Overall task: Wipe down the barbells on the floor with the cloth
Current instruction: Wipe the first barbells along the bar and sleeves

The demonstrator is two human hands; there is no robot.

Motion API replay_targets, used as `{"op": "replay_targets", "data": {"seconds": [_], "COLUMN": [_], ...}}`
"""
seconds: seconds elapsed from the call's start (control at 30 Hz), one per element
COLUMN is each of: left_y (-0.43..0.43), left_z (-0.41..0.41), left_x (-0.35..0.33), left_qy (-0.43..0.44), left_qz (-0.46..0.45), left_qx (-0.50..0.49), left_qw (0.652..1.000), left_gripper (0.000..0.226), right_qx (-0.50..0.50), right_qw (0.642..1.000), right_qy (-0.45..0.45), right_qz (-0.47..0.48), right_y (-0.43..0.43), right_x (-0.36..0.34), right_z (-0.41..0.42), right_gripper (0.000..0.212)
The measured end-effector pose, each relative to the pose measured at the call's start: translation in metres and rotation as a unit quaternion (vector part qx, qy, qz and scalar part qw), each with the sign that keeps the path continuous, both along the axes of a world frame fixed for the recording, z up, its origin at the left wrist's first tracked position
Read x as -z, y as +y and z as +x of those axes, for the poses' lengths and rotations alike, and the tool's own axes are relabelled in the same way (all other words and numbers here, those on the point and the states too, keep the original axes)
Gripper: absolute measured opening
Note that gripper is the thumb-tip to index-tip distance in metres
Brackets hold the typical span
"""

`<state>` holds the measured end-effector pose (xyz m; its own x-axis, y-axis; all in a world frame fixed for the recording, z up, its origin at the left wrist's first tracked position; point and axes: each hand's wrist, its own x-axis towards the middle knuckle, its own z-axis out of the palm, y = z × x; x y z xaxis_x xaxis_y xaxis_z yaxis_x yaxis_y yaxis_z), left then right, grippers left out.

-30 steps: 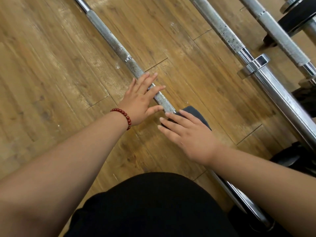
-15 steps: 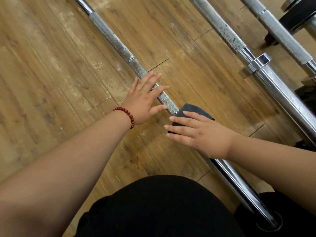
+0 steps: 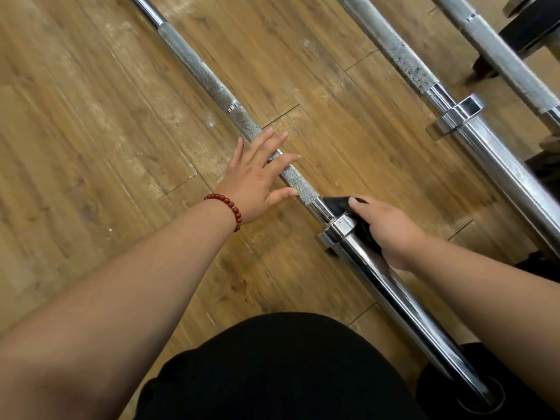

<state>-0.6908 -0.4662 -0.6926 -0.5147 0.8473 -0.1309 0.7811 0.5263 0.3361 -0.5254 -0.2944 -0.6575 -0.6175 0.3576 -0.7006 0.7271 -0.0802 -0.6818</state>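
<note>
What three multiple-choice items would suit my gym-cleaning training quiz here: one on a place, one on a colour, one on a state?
1. Where is the cloth?
A. On the floor by the far bars.
B. Under the right hand, by the collar of the nearest barbell.
C. Draped over a weight plate.

2. What colour are the beads of the bracelet?
A. Red.
B. Green.
C. White.

3. How is the left hand?
A. Closed in a fist.
B. Pinching the cloth.
C. With fingers straight across the knurled shaft.

Answers:
1 B: the dark cloth shows beneath the right hand, against the collar.
2 A: red beads circle the left wrist.
3 C: the fingers lie straight over the shaft and grip nothing.
</note>
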Motion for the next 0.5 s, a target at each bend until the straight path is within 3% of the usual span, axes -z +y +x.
{"op": "replay_targets", "data": {"seconds": [0.1, 0.17, 0.23, 0.27, 0.33, 0.4, 0.43, 0.5], "left_y": [0.000, 0.000, -0.002, -0.004, -0.011, -0.018, -0.019, -0.018], "left_z": [-0.001, -0.002, -0.010, -0.019, -0.045, -0.064, -0.068, -0.068], "left_x": [0.000, -0.002, -0.008, -0.012, -0.016, -0.015, -0.013, -0.009], "left_qy": [0.010, 0.013, 0.033, 0.049, 0.067, 0.071, 0.070, 0.066], "left_qz": [-0.020, -0.016, -0.022, -0.035, -0.076, -0.109, -0.112, -0.108], "left_qx": [0.000, 0.009, 0.035, 0.041, 0.013, -0.019, -0.018, -0.008], "left_qw": [1.000, 1.000, 0.999, 0.997, 0.995, 0.991, 0.991, 0.992], "left_gripper": [0.070, 0.070, 0.070, 0.071, 0.074, 0.070, 0.068, 0.064], "right_qx": [0.014, -0.015, -0.108, -0.195, -0.363, -0.454, -0.480, -0.514], "right_qw": [1.000, 0.998, 0.982, 0.958, 0.863, 0.754, 0.719, 0.711], "right_qy": [-0.023, 0.037, 0.088, 0.090, 0.099, 0.151, 0.162, 0.107], "right_qz": [0.005, 0.051, 0.129, 0.190, 0.338, 0.450, 0.476, 0.468], "right_y": [-0.002, -0.010, -0.017, -0.020, -0.023, -0.029, -0.035, -0.046], "right_x": [0.001, -0.003, -0.007, -0.008, -0.011, -0.006, -0.005, -0.004], "right_z": [-0.003, -0.022, -0.039, -0.040, -0.031, -0.018, -0.018, -0.036], "right_gripper": [0.024, 0.025, 0.029, 0.035, 0.050, 0.069, 0.077, 0.083]}}
